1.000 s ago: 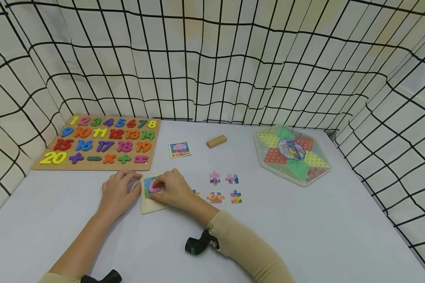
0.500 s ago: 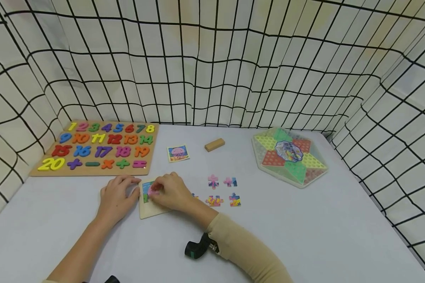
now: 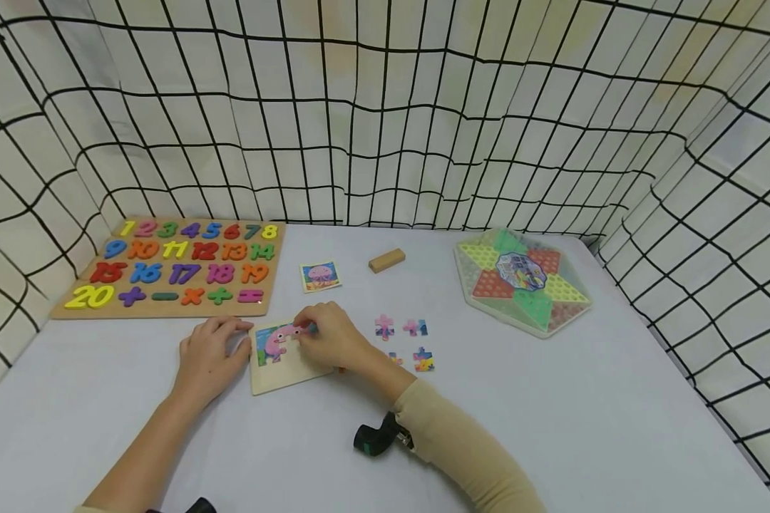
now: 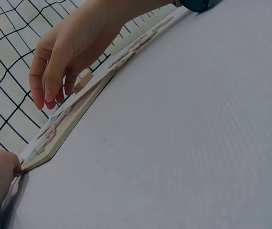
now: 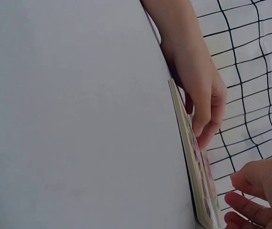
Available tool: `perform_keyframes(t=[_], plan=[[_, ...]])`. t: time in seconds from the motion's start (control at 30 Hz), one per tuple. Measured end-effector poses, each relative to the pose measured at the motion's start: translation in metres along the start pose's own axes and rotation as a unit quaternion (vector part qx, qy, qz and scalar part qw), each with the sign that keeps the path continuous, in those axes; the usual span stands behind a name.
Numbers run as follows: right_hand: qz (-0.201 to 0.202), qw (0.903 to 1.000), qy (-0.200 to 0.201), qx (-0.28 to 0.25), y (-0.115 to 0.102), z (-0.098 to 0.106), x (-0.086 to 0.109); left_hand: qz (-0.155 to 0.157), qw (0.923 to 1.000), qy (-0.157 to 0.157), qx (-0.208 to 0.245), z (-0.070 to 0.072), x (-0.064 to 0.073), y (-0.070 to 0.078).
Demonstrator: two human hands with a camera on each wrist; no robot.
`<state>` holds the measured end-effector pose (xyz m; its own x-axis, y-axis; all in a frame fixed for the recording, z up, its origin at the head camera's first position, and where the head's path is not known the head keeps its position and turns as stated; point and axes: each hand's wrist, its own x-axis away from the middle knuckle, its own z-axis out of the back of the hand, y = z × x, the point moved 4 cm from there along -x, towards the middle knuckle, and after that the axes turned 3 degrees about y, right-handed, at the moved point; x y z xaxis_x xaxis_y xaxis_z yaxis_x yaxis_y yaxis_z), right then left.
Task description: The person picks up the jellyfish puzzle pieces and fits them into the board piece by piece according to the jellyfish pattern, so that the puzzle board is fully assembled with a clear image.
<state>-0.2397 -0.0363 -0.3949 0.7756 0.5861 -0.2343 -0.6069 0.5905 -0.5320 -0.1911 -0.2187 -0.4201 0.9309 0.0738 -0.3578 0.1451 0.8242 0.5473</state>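
A wooden puzzle board (image 3: 289,375) lies on the white table with a partly filled pink pig picture (image 3: 274,344). My left hand (image 3: 208,363) rests beside it, fingertips touching its left edge. Over the picture's upper right is my right hand (image 3: 334,335), fingers bent downward. In the left wrist view that hand (image 4: 71,52) hovers above the board, and no piece shows between its fingers. The right wrist view has its fingers (image 5: 248,207) apart. Loose jigsaw pieces (image 3: 423,360) lie to the right, some partly hidden behind the right hand and forearm.
Behind the left hand lies a number board (image 3: 167,269) with colourful numerals. A small picture card (image 3: 321,276) and a wooden block (image 3: 387,261) are beyond the puzzle. A hexagonal game box (image 3: 522,281) sits at the right. Black netting (image 3: 385,110) surrounds the table.
My right hand has moved right and slightly up from the middle of the pig picture, uncovering more of it. The left hand stays at the board's edge. The view shifted a little.
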Motion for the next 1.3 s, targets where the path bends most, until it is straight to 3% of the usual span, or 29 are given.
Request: perform_keyframes(t=[0.3,0.77,1.13,1.3], plan=[[-0.026,0.999,-0.009,-0.036,0.018,0.018,0.011,0.002,1.0,-0.002,0.002,0.0,0.0,-0.001],[-0.048,0.9988,-0.002,-0.007,0.041,0.041,0.031,0.006,1.0,-0.002,-0.001,-0.001,-0.001,-0.002],[-0.052,0.9986,0.006,-0.007,0.071,0.056,0.046,0.005,1.0,-0.001,0.0,-0.001,0.0,0.0],[-0.05,0.9985,0.003,0.02,0.081,0.061,0.051,0.007,1.0,-0.002,-0.002,-0.002,0.0,-0.002]])
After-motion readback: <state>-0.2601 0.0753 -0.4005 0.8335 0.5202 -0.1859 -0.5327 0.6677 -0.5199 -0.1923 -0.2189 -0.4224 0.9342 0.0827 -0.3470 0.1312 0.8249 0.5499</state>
